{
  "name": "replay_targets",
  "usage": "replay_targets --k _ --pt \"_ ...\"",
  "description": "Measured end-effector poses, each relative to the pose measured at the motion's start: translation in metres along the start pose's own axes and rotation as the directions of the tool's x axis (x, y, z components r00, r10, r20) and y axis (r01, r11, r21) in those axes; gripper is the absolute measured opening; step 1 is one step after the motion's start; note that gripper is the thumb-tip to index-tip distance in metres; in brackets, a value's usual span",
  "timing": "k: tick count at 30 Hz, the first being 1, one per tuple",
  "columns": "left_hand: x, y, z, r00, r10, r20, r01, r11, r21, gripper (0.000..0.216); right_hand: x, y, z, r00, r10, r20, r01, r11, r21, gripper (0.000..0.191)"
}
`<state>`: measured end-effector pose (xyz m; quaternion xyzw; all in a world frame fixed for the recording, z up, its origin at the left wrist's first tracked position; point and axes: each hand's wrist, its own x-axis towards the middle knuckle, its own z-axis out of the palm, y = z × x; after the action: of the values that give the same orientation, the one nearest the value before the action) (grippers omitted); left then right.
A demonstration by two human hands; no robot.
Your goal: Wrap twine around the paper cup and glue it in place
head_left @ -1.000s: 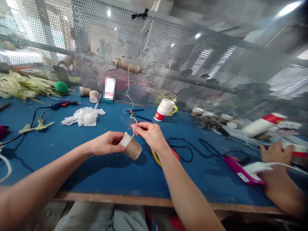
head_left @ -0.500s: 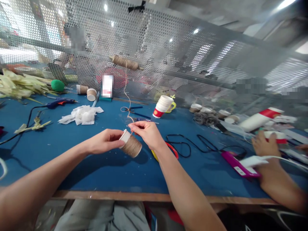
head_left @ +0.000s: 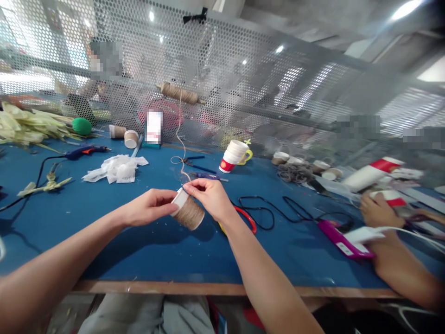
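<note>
My left hand (head_left: pixel 150 207) grips a small paper cup (head_left: pixel 187 211) wound with brown twine, held tilted above the blue table (head_left: pixel 146 250). My right hand (head_left: pixel 208 197) pinches the twine strand (head_left: pixel 178 148) right at the cup's white rim. The strand runs up in a loose curve to a twine spool (head_left: pixel 179 93) hung on the perforated metal screen (head_left: pixel 243 79).
A stack of paper cups (head_left: pixel 235 156), white netting scraps (head_left: pixel 116 168), a blue glue gun (head_left: pixel 84 150), scissors (head_left: pixel 200 175), black cable (head_left: pixel 278 211) and a pink glue gun (head_left: pixel 342 237) lie on the table. Another person's hand (head_left: pixel 377 211) and forearm work at the right.
My right hand has come down from just above the cup to its rim, shortening the slack strand. The view has shifted slightly; the other person's hand moved left.
</note>
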<state>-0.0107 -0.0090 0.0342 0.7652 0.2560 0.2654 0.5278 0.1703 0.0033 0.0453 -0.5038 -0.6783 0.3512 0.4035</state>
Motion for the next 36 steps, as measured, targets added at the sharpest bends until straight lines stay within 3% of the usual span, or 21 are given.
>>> replay_targets --k 10,15,19,26,36 --pt "0.000 0.001 -0.001 0.996 0.063 -0.058 -0.053 0.986 0.158 0.027 0.003 0.007 0.000 1.000 0.005 0.003 -0.005 0.999 0.038 0.029" --pt "0.002 -0.002 -0.005 0.986 0.098 -0.136 -0.078 0.986 0.147 0.027 0.000 0.002 -0.011 0.970 0.084 0.230 -0.114 0.986 0.119 0.039" --pt "0.003 -0.007 -0.007 0.981 0.089 -0.172 -0.073 0.993 0.096 0.028 -0.002 -0.005 -0.018 0.939 0.138 0.314 -0.158 0.987 0.039 0.040" --pt "0.005 -0.009 -0.006 0.972 -0.047 -0.232 0.013 0.989 -0.146 0.022 -0.001 0.002 -0.013 0.968 -0.005 0.250 0.028 0.996 -0.088 0.045" --pt "0.008 -0.011 -0.004 0.945 -0.115 -0.307 0.076 0.988 -0.135 0.014 -0.002 0.003 -0.004 0.975 -0.067 0.213 0.123 0.957 -0.264 0.045"
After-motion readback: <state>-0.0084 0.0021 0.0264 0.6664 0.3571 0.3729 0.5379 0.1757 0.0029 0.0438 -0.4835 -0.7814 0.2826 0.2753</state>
